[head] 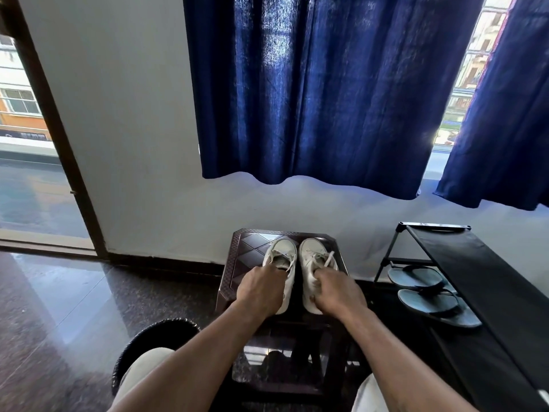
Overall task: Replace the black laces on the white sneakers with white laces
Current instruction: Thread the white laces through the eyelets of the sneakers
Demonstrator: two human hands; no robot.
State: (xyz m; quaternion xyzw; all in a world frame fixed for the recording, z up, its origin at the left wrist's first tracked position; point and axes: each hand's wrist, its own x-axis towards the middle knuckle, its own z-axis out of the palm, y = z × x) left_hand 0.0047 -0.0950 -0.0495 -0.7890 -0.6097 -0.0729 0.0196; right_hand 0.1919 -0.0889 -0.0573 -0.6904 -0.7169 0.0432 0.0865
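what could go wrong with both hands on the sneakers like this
1. The left hand and right hand grip the left sneaker and right sneaker at the near edge of the stool; a pull could tip one off.
2. The loose lace end might snag.

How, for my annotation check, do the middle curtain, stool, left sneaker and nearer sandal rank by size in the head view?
1. Middle curtain
2. Stool
3. Left sneaker and nearer sandal look alike; left hand partly hides that sneaker.
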